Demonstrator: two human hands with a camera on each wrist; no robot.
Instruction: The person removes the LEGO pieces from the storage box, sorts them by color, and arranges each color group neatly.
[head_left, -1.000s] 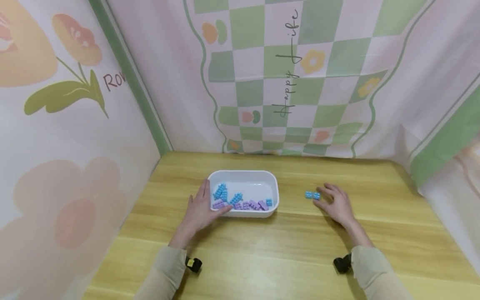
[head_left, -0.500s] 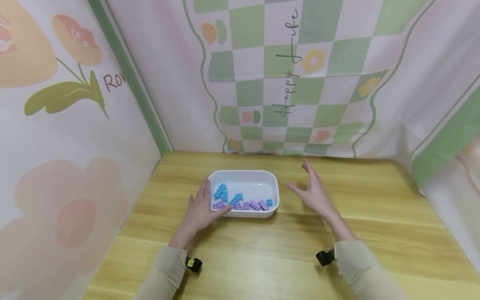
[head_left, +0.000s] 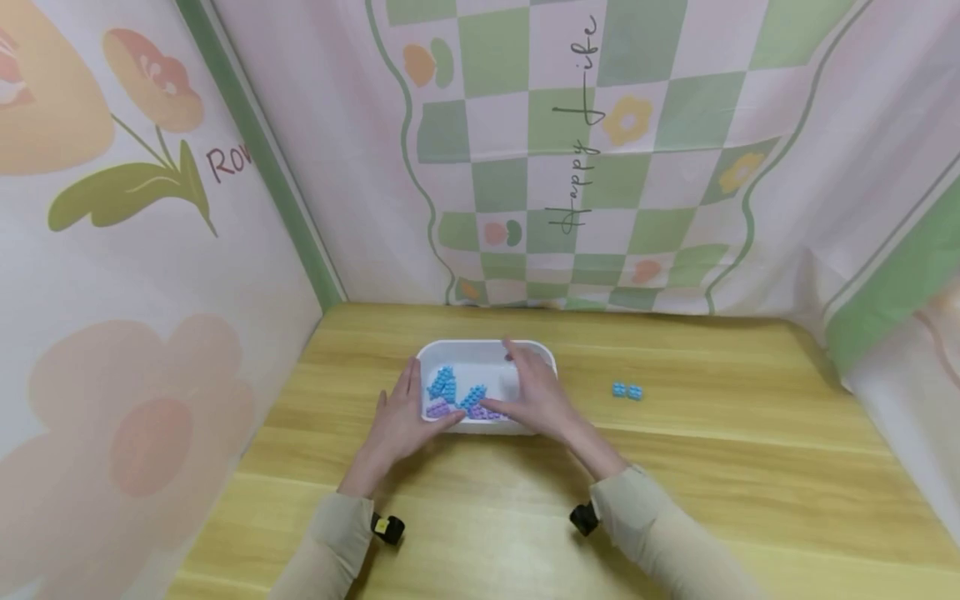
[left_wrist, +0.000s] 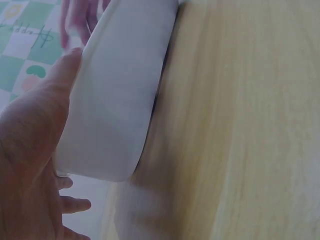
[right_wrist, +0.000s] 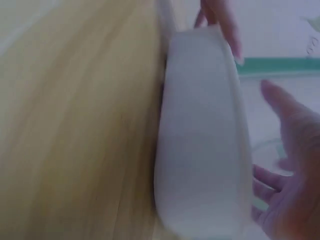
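A white plastic tub (head_left: 487, 357) stands on the table, with blue building bricks (head_left: 442, 385) and purple building bricks (head_left: 438, 408) inside. My left hand (head_left: 399, 421) holds the tub's left front corner, thumb over the front rim and fingers along the left end. In the left wrist view that thumb (left_wrist: 65, 70) lies at the rim. My right hand (head_left: 542, 396) is over the tub's right part, thumb and fingers spread with nothing between them. It hides the bricks at that end. In the right wrist view the right hand (right_wrist: 295, 165) shows its thumb apart from the fingers, above the rim.
Two small blue bricks (head_left: 627, 391) lie side by side on the wooden table (head_left: 480, 517), right of the tub. A printed checkered curtain (head_left: 570, 167) hangs behind the table's back edge. A flowered panel (head_left: 150, 333) stands along the left.
My right hand has left the two small blue bricks on the table and moved left over the tub, fingers spread. The left hand has stayed on the tub's corner.
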